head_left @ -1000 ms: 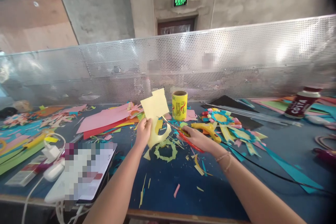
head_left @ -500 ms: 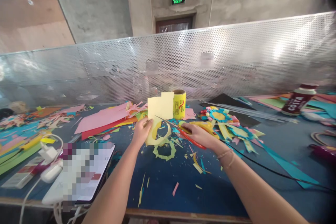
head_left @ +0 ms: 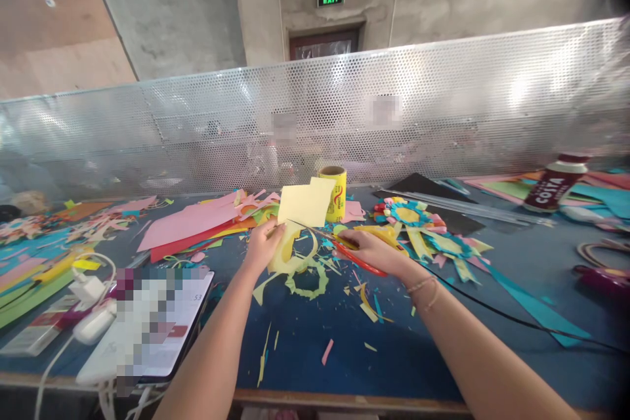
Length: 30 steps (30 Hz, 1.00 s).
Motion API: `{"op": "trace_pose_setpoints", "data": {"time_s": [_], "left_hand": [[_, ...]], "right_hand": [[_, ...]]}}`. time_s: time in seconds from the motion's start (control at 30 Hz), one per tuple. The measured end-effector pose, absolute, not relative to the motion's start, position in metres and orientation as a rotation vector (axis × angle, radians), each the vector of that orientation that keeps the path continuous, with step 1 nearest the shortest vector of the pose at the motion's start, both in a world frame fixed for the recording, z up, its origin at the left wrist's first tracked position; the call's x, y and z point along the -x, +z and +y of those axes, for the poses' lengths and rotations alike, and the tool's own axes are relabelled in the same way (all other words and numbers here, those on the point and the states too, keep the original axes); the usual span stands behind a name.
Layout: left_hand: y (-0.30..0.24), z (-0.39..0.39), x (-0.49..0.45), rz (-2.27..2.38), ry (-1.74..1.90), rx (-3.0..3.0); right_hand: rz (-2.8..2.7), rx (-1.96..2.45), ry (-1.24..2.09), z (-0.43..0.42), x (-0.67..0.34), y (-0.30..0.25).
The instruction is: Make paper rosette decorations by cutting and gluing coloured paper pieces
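Observation:
My left hand [head_left: 263, 246] pinches a pale yellow sheet of paper [head_left: 305, 203] and holds it upright above the blue table [head_left: 443, 348]. A curled cut strip of the same paper hangs below it. My right hand [head_left: 371, 251] grips red-handled scissors [head_left: 339, 246], whose blades point left and reach into the lower edge of the yellow sheet. A green cut-out paper ring [head_left: 308, 283] lies on the table just under the hands.
A yellow tape roll [head_left: 335, 191] stands behind the paper. Pink and red sheets [head_left: 191, 223] lie left, paper flowers [head_left: 418, 223] right, a bottle [head_left: 554, 182] far right. A tablet [head_left: 147, 321] and a charger [head_left: 88, 289] sit front left. A perforated metal screen [head_left: 443, 105] backs the table.
The yellow sheet has turned clockwise in my left hand while the scissors' blades stay at its lower edge. The hanging cut strip has grown longer and curls down toward the table.

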<state>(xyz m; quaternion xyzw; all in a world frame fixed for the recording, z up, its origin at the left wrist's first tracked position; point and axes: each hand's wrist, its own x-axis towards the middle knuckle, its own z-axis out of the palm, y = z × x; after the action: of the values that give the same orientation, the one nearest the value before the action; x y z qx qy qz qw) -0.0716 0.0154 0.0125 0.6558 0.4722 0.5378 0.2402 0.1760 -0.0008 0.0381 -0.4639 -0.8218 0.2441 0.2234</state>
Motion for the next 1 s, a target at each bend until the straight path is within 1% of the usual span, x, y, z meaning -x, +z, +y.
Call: {"op": "trace_pose_setpoints", "data": {"time_s": [0.23,0.37,0.47,0.67,0.9,1.0], "left_hand": [[0.019,0.012,0.071,1.232,1.562,-1.713],[0.027,0.009,0.068,1.076,1.680,-1.381],[0.031,0.007,0.067,1.008,1.659,-1.206],[0.025,0.012,0.068,1.132,1.567,-1.327],[0.021,0.014,0.071,1.209,1.709,-1.166],[0.018,0.015,0.072,1.208,1.684,-1.204]], "right_hand": [[-2.109,1.210,0.748,0.006,-0.183,0.034],[-2.047,1.149,0.823,0.004,-0.182,0.038],[-2.021,1.080,0.875,-0.001,-0.180,0.042],[-2.120,1.151,0.769,0.001,-0.185,0.043],[-2.166,1.212,0.663,0.007,-0.192,0.040],[-2.172,1.255,0.624,0.008,-0.191,0.039]]}}
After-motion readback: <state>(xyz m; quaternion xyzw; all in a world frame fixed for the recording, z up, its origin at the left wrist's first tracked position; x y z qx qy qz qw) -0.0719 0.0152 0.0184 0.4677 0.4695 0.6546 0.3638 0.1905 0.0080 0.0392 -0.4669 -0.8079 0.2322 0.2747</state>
